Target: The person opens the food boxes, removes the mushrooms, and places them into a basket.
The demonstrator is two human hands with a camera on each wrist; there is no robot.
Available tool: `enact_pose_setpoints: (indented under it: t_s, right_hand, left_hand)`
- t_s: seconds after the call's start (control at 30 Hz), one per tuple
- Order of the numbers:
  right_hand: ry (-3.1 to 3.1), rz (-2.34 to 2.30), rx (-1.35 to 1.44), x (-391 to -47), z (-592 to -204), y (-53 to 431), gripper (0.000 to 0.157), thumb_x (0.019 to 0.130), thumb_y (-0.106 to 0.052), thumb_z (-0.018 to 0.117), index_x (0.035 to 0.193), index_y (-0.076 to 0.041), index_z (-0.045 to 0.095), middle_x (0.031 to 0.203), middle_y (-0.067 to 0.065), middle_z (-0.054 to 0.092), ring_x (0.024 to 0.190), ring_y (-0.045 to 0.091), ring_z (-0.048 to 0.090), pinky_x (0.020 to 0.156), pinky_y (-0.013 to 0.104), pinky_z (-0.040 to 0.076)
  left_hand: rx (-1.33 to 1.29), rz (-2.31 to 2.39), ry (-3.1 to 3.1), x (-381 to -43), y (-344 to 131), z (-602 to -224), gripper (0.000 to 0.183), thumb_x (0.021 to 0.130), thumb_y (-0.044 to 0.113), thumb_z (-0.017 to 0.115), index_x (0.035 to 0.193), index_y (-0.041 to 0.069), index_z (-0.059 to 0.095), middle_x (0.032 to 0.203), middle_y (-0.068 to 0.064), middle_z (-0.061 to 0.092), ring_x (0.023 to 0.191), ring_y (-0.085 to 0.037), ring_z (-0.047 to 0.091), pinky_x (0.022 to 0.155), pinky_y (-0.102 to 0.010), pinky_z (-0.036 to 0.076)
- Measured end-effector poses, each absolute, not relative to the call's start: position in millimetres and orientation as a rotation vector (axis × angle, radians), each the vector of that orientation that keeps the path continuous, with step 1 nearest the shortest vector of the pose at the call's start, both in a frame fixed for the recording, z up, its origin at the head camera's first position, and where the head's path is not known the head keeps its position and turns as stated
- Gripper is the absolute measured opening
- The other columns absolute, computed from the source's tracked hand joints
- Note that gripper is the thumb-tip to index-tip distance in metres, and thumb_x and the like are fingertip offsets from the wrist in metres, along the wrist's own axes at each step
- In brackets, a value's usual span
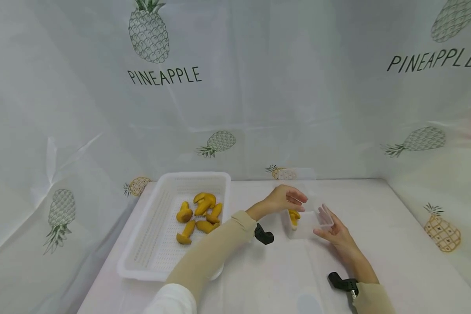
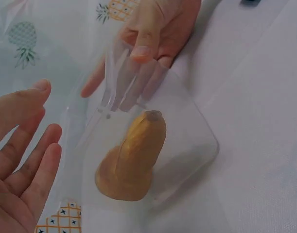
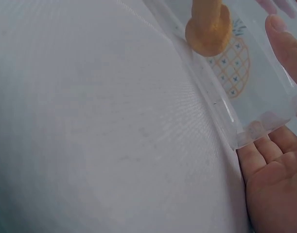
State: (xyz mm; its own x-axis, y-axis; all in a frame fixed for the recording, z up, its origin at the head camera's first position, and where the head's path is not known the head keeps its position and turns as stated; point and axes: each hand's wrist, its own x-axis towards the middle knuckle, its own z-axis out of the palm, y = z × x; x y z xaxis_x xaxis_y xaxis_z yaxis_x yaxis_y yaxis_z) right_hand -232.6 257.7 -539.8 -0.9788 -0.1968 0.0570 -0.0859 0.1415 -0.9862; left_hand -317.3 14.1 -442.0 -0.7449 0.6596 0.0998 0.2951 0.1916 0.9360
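A clear plastic box stands on the table with one yellow-brown mushroom inside, at its left end in the head view. My right hand holds the box's right end, thumb toward the near side and fingers showing through the clear wall in the left wrist view. My left hand hovers over the box's left side, fingers spread and slightly bent with nothing in them. In the right wrist view, the fingers of the right hand lie against the box's end.
Left of the box, a white plastic basket holds several more mushrooms; the left forearm reaches across its near right corner. A clear flat panel shows at the table's back edge. Pineapple-printed sheeting hangs behind the table.
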Motion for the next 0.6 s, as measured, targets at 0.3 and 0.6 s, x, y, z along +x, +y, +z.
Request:
enact_pose_setpoints:
  t_s: [0.3, 0.6]
  right_hand:
    - [2.313, -1.964, -0.266, -233.9, -543.0, 257.8, 0.089, 0.094, -0.010, 0.070, 0.162, -0.019, 0.013, 0.163, 0.022, 0.013, 0.147, 0.042, 0.010, 0.095, 0.004, 0.035]
    - [2.278, -1.996, -0.270, -232.7, -541.1, 257.3, 0.088, 0.095, -0.007, 0.068, 0.162, -0.019, 0.011, 0.163, 0.021, 0.011, 0.148, 0.039, 0.010, 0.097, 0.005, 0.036]
  left_hand:
    - [1.021, 1.377, 2.272, -319.7, 22.9, -449.6, 0.038, 0.078, 0.003, 0.085, 0.113, 0.001, 0.071, 0.108, -0.001, 0.072, 0.101, -0.016, 0.069, 0.083, -0.015, 0.052]
    - [1.104, 1.210, 2.399, -327.0, 21.9, -453.7, 0.038, 0.077, 0.004, 0.086, 0.112, 0.004, 0.071, 0.107, 0.000, 0.072, 0.097, -0.006, 0.067, 0.083, -0.010, 0.049]
